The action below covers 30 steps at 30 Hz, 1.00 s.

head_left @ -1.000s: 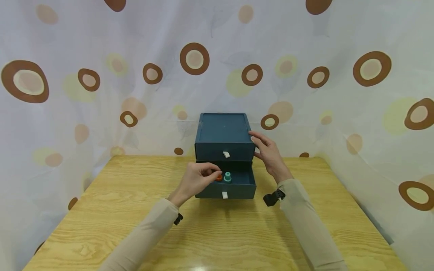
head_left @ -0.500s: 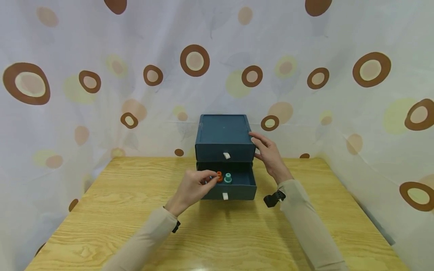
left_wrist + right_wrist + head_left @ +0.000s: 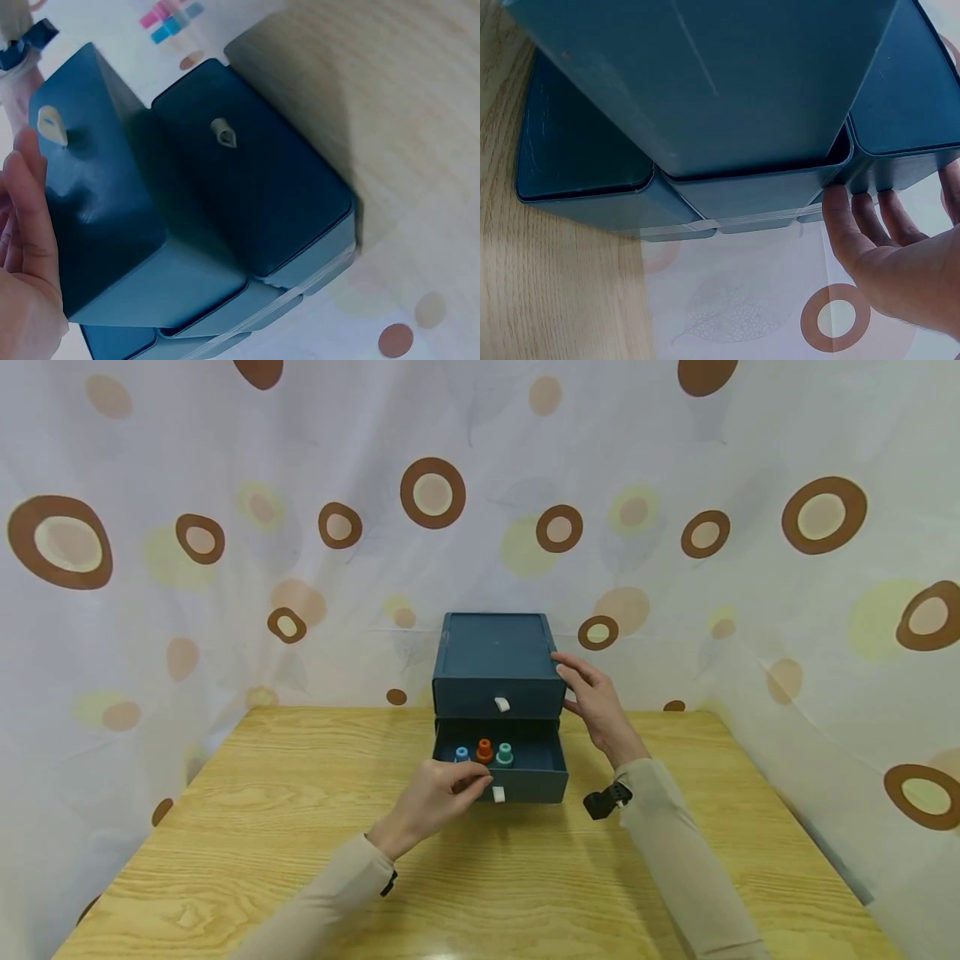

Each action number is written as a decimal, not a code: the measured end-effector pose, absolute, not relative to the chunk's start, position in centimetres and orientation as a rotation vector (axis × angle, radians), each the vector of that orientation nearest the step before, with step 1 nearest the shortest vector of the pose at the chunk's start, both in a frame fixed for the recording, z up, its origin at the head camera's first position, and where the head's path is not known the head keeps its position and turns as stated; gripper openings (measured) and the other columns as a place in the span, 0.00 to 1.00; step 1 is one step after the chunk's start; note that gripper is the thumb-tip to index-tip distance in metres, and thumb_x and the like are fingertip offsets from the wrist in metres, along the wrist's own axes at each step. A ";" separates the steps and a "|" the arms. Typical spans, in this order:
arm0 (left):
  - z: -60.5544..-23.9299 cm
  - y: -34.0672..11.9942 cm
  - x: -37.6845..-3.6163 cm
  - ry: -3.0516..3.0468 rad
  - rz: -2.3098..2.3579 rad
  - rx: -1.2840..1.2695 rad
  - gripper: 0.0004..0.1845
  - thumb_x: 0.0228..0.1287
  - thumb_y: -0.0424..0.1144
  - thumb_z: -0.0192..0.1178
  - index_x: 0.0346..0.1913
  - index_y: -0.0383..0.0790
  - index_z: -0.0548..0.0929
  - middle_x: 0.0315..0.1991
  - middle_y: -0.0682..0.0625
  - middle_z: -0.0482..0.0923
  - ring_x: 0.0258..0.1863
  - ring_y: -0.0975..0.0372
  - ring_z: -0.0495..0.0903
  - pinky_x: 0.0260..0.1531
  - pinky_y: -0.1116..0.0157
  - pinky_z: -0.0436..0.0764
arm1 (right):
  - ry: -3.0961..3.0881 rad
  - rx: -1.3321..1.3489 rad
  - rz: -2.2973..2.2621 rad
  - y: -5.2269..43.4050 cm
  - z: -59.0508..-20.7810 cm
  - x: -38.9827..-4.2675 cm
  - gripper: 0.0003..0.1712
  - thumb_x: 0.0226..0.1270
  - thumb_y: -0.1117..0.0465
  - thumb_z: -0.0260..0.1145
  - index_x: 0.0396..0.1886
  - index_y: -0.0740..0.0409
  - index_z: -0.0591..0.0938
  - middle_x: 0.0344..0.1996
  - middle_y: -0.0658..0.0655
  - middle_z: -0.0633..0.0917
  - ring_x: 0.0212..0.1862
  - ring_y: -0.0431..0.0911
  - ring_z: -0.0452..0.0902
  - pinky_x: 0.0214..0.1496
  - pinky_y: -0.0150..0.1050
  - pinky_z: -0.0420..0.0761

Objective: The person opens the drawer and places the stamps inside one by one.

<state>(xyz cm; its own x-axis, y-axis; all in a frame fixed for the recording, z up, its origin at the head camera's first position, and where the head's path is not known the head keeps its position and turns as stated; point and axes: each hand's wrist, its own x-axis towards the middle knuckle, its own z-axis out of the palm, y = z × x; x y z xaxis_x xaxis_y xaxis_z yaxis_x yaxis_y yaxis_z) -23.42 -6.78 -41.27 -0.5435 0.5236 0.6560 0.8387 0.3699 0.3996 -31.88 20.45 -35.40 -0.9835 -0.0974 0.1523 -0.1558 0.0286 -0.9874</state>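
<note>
A dark blue two-drawer box point(image 3: 495, 656) stands at the back middle of the wooden table point(image 3: 300, 827). Its lower drawer point(image 3: 525, 783) is pulled out. Inside stand three small pieces in a row: blue point(image 3: 462, 753), orange point(image 3: 484, 750) and teal point(image 3: 505, 753). My left hand point(image 3: 474, 782) is at the drawer's front edge, just left of its white tab point(image 3: 498, 794), fingers loosely curled and holding nothing. My right hand point(image 3: 581, 687) rests with straight fingers against the box's right side. The left wrist view shows the box front point(image 3: 247, 180) and my left hand's palm point(image 3: 26, 247).
A white curtain with brown and yellow rings point(image 3: 750, 527) hangs close behind and beside the table. The box's underside fills the right wrist view point(image 3: 705, 82), with my right hand point(image 3: 885, 247) at its edge. Bare wood lies in front of the drawer.
My left hand has let go of the blue piece, which now stands left of the orange one, and has drawn back to the drawer's front. The right hand has not moved.
</note>
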 end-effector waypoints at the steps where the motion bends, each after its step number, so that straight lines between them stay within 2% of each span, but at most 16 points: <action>1: -41.4 -6.8 -23.4 -2.222 -1.010 -1.183 0.04 0.65 0.33 0.65 0.39 0.38 0.88 0.26 0.52 0.85 0.17 0.78 0.72 0.21 0.81 0.75 | -2.223 0.276 2.143 20.5 -35.4 -31.9 0.29 0.77 0.47 0.54 0.72 0.49 0.69 0.77 0.52 0.58 0.77 0.53 0.52 0.74 0.58 0.61; 10: -42.7 -6.6 -23.4 -2.273 -1.039 -1.170 0.05 0.65 0.34 0.65 0.42 0.40 0.88 0.30 0.52 0.87 0.21 0.76 0.75 0.23 0.80 0.77 | -2.217 0.279 2.137 20.6 -35.4 -31.8 0.29 0.76 0.45 0.54 0.72 0.48 0.70 0.77 0.52 0.58 0.77 0.53 0.52 0.74 0.58 0.61; 20: -43.5 -6.1 -22.8 -2.336 -1.154 -1.157 0.09 0.62 0.35 0.68 0.44 0.39 0.87 0.37 0.50 0.88 0.31 0.72 0.84 0.30 0.78 0.81 | -2.210 0.288 2.157 20.4 -35.6 -31.9 0.29 0.76 0.46 0.54 0.72 0.48 0.69 0.77 0.51 0.57 0.78 0.53 0.51 0.74 0.58 0.62; 30: -43.8 -5.7 -22.8 -2.332 -1.151 -1.138 0.09 0.61 0.32 0.68 0.44 0.38 0.88 0.37 0.49 0.88 0.31 0.71 0.84 0.30 0.79 0.81 | -2.218 0.287 2.143 20.5 -35.6 -32.0 0.29 0.76 0.46 0.54 0.72 0.48 0.69 0.77 0.51 0.57 0.78 0.53 0.51 0.74 0.58 0.62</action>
<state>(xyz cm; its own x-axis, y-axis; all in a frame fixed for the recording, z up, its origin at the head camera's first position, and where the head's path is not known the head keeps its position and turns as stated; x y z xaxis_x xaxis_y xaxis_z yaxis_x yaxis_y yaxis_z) -22.78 -5.72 -43.77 -0.6404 0.5225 0.5630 0.7646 0.3644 0.5315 -31.97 20.47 -35.58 -0.9819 -0.1024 0.1595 -0.1629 0.0259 -0.9863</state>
